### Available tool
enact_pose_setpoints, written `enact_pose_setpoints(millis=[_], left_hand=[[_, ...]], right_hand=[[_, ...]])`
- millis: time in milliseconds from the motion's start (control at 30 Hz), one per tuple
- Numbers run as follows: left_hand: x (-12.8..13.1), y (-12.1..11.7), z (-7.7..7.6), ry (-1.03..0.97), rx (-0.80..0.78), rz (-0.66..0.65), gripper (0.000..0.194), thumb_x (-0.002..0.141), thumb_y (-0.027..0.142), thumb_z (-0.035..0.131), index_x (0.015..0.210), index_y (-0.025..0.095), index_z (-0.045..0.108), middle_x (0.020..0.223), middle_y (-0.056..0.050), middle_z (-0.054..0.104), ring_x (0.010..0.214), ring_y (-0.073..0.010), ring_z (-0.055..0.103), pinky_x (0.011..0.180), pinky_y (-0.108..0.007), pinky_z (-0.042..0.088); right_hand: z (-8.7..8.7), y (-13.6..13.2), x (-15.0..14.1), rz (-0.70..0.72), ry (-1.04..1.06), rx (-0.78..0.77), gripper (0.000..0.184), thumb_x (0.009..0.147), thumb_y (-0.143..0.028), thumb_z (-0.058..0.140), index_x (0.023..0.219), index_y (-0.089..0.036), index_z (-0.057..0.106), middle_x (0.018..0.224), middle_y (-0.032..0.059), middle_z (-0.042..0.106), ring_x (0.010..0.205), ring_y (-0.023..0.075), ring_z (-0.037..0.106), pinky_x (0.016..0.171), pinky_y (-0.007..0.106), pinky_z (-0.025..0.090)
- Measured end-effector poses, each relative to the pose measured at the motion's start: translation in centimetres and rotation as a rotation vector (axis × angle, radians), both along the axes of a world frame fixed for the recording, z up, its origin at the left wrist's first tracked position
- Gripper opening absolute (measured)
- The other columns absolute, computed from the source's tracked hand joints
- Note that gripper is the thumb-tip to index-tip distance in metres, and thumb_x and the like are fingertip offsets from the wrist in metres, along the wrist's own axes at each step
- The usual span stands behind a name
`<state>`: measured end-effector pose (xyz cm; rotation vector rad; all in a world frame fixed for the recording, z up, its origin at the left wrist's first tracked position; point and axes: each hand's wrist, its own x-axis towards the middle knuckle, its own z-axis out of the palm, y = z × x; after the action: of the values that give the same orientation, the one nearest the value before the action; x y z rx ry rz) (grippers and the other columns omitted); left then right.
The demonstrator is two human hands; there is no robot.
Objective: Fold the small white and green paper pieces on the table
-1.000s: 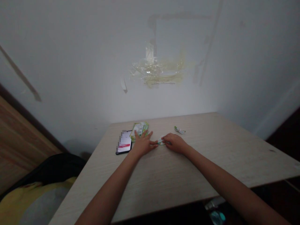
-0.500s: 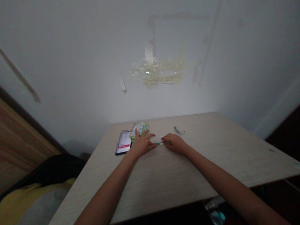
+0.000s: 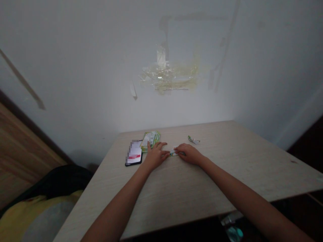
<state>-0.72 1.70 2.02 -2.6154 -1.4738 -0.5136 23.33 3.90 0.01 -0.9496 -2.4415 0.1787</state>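
A small flat green-and-white wrapper (image 3: 173,152) lies on the table between my two hands. My left hand (image 3: 155,155) rests with its fingers apart, the tips of the lower ones at the wrapper's left end. At the other end, my right hand (image 3: 188,153) has its fingers bent together and pressed on the wrapper, hiding part of it. Just behind my left hand lies a larger green-and-white packet (image 3: 151,138). A phone (image 3: 135,156) with a lit screen is beside that packet, on the left.
Farther back on the right of the pale wooden table (image 3: 181,195) lies a crumpled clear-and-green wrapper (image 3: 193,140). A wall (image 3: 106,84) with old tape stands behind. Yellow and grey cloth (image 3: 42,215) shows at the lower left.
My left hand has shifted slightly, its fingers a little closer together. The small wrapper appears flatter between the hands. My right hand stays in about the same place.
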Motion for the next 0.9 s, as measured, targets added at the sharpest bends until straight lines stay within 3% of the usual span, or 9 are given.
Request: enact_pose_setpoints(millis=[333,567,900], left_hand=[[1.2,0.3,-0.4,0.068,0.114,0.018,0.029,0.091,0.05,0.052,0.114,0.044,0.068,0.156,0.003,0.035,0.14,-0.0348,0.032,0.11,-0.075,-0.008],[2.3,1.3,-0.6,0.025,0.109,0.035,0.037,0.098,0.048,0.036,0.117,0.044,0.067,0.156,0.003,0.035,0.14,-0.0335,0.034,0.109,-0.075,-0.007],[2.3,1.4,-1.3,-0.011,0.055,0.079,0.038,0.098,0.05,0.034,0.122,0.045,0.063,0.155,0.001,0.038,0.14,-0.0331,0.034,0.109,-0.075,-0.005]], right_hand=[[0.0,0.0,-0.1,-0.015,0.005,-0.008,0.031,0.088,-0.019,0.058,0.116,-0.018,0.069,0.111,0.0108,0.071,0.103,0.021,0.064,0.092,0.034,0.048],[0.2,0.2,-0.1,0.004,-0.019,-0.017,0.023,0.087,-0.018,0.058,0.106,-0.019,0.071,0.106,0.0097,0.072,0.102,0.02,0.064,0.091,0.033,0.047],[-0.1,0.2,0.0,0.005,0.007,-0.01,0.022,0.086,-0.017,0.059,0.104,-0.02,0.071,0.109,0.0088,0.072,0.105,0.0203,0.063,0.092,0.034,0.047]])
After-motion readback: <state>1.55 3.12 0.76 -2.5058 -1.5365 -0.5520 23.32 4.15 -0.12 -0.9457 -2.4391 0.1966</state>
